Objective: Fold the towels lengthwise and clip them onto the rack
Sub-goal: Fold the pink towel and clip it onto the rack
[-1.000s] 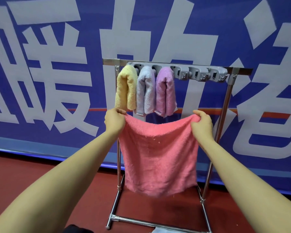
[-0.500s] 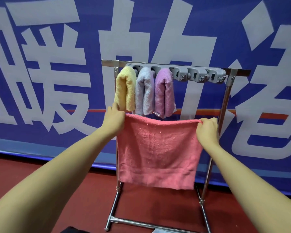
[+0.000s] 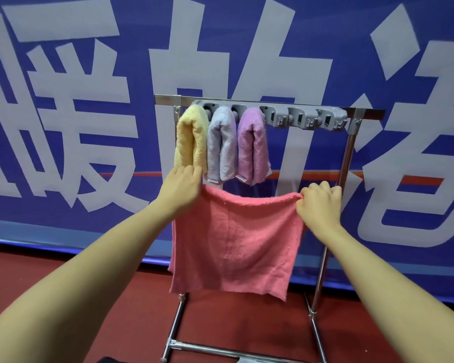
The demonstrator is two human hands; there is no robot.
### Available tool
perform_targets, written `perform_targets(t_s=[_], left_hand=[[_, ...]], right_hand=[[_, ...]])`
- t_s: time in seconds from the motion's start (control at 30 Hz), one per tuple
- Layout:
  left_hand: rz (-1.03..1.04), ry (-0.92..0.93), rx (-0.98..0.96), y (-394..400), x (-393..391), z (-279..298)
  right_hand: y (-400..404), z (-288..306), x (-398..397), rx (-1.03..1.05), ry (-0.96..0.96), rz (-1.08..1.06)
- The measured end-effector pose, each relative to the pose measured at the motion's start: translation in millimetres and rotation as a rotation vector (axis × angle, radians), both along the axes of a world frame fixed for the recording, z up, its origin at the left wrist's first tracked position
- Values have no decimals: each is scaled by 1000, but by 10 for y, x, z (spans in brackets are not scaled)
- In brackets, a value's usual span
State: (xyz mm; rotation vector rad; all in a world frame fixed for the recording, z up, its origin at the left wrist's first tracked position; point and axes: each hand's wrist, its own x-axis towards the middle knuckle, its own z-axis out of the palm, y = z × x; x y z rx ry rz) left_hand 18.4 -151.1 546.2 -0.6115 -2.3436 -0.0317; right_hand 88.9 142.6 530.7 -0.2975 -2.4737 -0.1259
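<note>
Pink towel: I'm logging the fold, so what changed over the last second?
Both hands, left and right, kept gripping the pink towel by its top corners; its top edge went taut, then sagged again. The three hung towels and the rack stayed put.

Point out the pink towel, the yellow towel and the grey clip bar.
pink towel (image 3: 236, 239), head view, middle of the hanging cloth.
yellow towel (image 3: 190, 138), head view, front fold.
grey clip bar (image 3: 303, 119), head view, an empty clip.

The pink towel (image 3: 233, 239) hides part of the rack's left post (image 3: 180, 310).
</note>
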Motion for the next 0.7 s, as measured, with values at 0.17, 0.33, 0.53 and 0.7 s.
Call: perform_targets(t_s=[0.17, 0.33, 0.53, 0.7], left_hand=[[47, -113, -56, -28, 29, -54], [-67, -135, -49, -26, -13, -67], [-51, -247, 223, -74, -33, -55], [-18, -285, 243, -79, 44, 17]], right_hand=[[-15, 29, 2, -153, -47, 7], [-34, 21, -39, -412, 29, 74], [-36, 17, 9, -472, 46, 139], [-6, -44, 25, -362, 32, 125]])
